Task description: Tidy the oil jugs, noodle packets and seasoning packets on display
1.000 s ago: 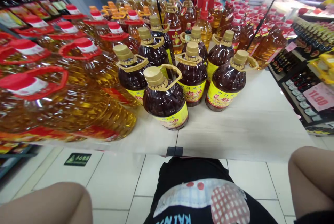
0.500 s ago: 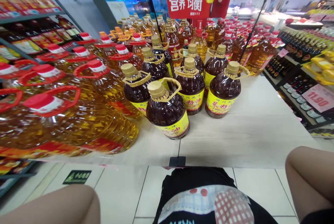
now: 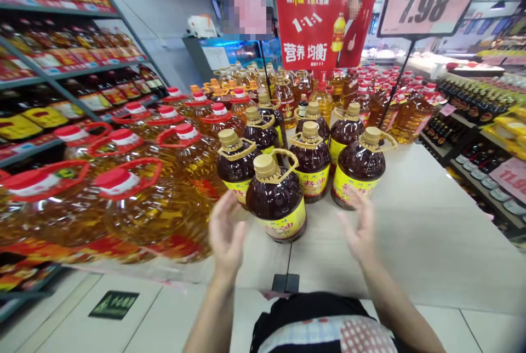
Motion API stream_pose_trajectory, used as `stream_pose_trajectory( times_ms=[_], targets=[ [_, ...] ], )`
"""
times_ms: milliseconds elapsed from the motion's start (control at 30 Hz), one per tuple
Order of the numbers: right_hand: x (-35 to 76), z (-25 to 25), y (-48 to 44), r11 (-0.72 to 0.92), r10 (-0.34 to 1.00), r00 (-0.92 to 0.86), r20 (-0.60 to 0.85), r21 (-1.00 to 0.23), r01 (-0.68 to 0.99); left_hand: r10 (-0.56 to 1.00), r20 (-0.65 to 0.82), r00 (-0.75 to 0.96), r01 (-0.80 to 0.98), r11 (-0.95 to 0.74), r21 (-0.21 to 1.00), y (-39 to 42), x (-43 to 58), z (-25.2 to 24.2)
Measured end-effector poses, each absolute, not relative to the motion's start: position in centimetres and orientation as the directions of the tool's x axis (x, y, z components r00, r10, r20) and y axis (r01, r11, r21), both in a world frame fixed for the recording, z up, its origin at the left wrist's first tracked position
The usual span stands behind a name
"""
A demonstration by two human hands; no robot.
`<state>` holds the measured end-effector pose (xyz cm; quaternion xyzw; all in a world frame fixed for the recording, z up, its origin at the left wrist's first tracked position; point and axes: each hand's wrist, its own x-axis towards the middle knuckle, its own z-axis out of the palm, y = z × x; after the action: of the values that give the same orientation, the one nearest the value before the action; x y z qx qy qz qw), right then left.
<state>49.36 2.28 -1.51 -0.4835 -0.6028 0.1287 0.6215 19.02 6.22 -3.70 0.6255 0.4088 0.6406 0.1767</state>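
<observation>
Both your hands just popped up over the pale wood-look table (image 3: 427, 232); 0.5 s ago they weren't in frame. Your left hand (image 3: 227, 235) is loosely curved, fingers apart, holding nothing, just left of the dark brown plastic jug with gold cap and yellow label (image 3: 276, 202). That jug hasn't budged: upright, nearest the front edge, now between your hands but ungripped. Your right hand (image 3: 359, 224) is empty too, fingers spread, in front of the matching right-side jug (image 3: 361, 164); can't tell if they touch. Way back, more of the red printed sign (image 3: 326, 16) shows.
</observation>
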Motion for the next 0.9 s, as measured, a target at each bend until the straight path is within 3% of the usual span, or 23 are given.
stream_pose_trajectory(
  times_ms=[100,233,433,700,900],
  targets=[
    [45.8,-6.3,6.2,0.369,0.925,-0.006,0.381,-0.891,0.263,0.846,0.531,-0.044,0.236,-0.508,0.828,8.7,19.4,-9.0],
    [41.9,-10.2,9.1,0.314,0.948,-0.134,0.288,-0.913,0.259,0.964,0.263,0.036,0.215,-0.265,0.94,11.1,19.1,-15.3],
    [39.5,-9.4,8.2,0.229,0.969,0.02,0.245,-0.929,0.29,0.973,0.202,0.116,0.199,-0.222,0.955,10.4,18.8,-16.2],
    [42.7,-10.7,-1.4,0.132,0.924,0.293,0.247,-0.923,0.36,0.898,0.149,0.414,0.239,-0.265,0.934,5.7,22.4,-16.8],
    [50.9,-10.7,-4.4,0.072,0.866,0.376,0.329,-0.827,0.558,0.815,0.209,0.541,0.068,-0.29,0.955,5.8,31.7,-16.3]
  ],
)
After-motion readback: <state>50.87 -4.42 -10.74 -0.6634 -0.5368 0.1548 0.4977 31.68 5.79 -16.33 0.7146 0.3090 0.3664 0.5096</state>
